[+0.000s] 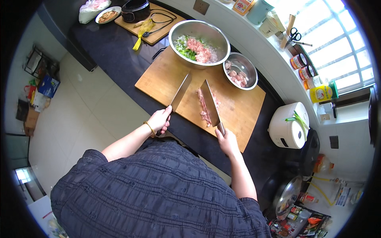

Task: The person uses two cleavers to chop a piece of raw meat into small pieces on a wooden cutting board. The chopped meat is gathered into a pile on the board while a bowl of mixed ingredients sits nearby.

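Observation:
My left hand (pixel 160 120) is closed round the handle of a cleaver (pixel 182 93), its blade slanting over the left part of the wooden cutting board (pixel 158 79). In my right hand (pixel 228 142) is a second cleaver (pixel 210 104), held over the chopped meat (pixel 203 106), which lies in a strip on the board and shows on both sides of the blade. At the board's far edge stands a large metal bowl (pixel 225 41) with minced meat (pixel 200 50) and chopped greens (pixel 184 47) in it. Right of it, a smaller metal bowl (pixel 254 75) holds pieces of meat (pixel 238 77).
A white rice cooker (pixel 286 126) with green onion (pixel 297 119) on its lid stands to the right. Farther back lie another board (pixel 158 36), a black appliance (pixel 135 10) with a cord and a plate of flat cakes (pixel 108 16). Jars (pixel 305 72) line the windowsill.

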The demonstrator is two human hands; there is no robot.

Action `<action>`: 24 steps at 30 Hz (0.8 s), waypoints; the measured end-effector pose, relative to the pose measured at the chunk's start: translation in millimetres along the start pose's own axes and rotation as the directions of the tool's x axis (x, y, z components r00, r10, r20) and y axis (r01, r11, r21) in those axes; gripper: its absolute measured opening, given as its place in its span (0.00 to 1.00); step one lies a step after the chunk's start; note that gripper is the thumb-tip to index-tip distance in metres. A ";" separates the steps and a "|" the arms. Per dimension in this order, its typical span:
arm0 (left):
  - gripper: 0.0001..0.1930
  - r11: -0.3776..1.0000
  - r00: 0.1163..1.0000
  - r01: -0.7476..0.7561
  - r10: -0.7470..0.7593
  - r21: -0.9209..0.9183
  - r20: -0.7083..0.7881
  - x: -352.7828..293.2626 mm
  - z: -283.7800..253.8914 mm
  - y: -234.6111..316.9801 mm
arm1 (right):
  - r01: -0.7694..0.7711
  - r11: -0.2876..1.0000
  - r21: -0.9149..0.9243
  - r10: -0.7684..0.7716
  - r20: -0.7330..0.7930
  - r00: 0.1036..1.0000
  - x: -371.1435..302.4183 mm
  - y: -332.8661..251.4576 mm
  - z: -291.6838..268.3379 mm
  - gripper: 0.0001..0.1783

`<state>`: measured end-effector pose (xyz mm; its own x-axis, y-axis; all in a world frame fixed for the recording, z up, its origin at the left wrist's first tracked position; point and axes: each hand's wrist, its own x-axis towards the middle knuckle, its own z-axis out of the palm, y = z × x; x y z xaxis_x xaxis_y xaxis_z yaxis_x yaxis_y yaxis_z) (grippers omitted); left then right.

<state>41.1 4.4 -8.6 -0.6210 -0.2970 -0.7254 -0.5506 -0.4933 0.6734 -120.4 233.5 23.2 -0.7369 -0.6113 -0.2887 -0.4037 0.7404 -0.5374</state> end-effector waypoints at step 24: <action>0.24 0.988 0.997 -0.053 0.061 0.145 -0.049 -0.1 -10.3 3.0 | -0.373 0.683 0.628 0.237 0.293 0.926 15.3 24.2 -13.4 0.16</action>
<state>45.2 -5.5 -7.9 -0.6251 -0.3661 -0.6894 -0.5923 -0.3528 0.7244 -148.8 245.8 16.3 -0.6193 -0.4730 -0.6266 0.3397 0.5581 -0.7571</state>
